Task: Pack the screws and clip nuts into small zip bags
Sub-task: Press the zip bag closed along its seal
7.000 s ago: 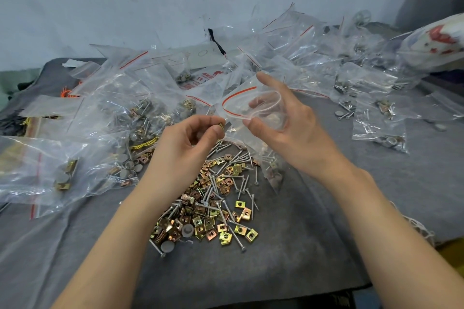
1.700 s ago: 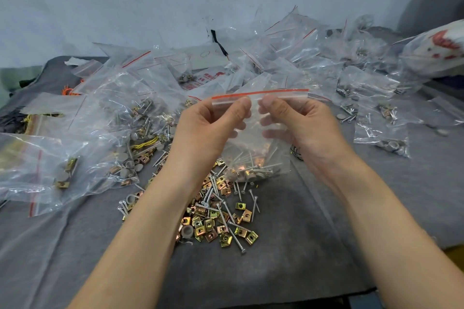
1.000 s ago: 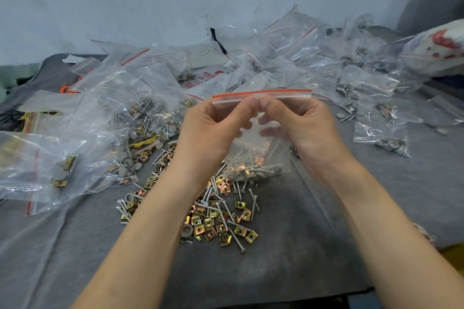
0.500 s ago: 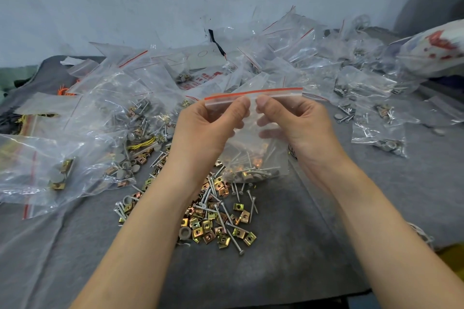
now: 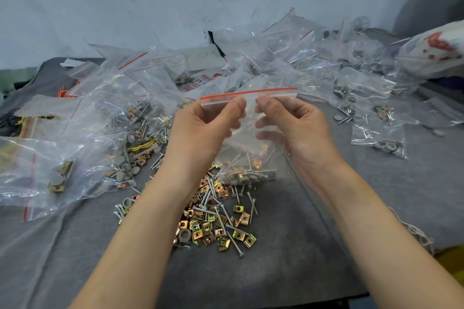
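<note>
Since 7 s ago our clear zip bag (image 5: pixel 247 133) went from gaping to flat: left hand (image 5: pixel 200 130) and right hand (image 5: pixel 298 128) pinch its red-striped seal (image 5: pixel 251 93). Screws (image 5: pixel 251 172), brassy clip nuts (image 5: pixel 257 164) sag inside, over loose pile (image 5: pixel 208 228) on grey felt (image 5: pixel 276 271); filled bags (image 5: pixel 376 138) around.

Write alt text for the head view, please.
The left hand and right hand pinch the red-striped top edge of a small zip bag holding screws and clip nuts, above a loose pile of the same parts on a grey cloth. Filled bags lie around.
</note>
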Available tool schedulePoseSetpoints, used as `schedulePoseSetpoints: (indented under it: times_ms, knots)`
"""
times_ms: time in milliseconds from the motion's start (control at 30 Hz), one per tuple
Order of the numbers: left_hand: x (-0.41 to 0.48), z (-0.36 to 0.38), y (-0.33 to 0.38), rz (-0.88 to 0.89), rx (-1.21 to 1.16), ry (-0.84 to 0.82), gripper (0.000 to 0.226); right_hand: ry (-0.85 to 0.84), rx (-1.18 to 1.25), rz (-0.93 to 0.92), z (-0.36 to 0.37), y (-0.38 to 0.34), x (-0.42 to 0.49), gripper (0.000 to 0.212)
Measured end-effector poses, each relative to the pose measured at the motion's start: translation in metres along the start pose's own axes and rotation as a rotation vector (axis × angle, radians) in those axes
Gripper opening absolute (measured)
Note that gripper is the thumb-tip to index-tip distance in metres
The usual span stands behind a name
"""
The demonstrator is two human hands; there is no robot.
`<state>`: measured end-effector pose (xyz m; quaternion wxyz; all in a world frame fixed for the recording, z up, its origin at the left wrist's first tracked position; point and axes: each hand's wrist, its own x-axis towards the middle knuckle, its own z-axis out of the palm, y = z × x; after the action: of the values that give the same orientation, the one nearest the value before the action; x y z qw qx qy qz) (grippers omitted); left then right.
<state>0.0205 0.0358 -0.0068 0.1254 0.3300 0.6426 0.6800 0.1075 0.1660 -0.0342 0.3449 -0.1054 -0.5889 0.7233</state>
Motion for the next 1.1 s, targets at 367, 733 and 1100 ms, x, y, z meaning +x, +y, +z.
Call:
schedulePoseSetpoints:
  times_ms: [367,733,1100]
  knots:
    - [-0.0002,-0.0013,0.0024,0.004,0.01,0.001,0.01,0.028,0.07,0.006,0.0031,0.0012,0.001,0.009]
    - [0.001,-0.0036,0.002,-0.019,0.016,0.038,0.015,0.032,0.128,0.009,-0.0025,-0.0007,0.0033,0.01]
    - [0.0041,-0.0052,-0.0004,-0.023,-0.008,0.048,0.012,0.074,0.155,-0.009,-0.0028,0.0014,0.0041,0.015]
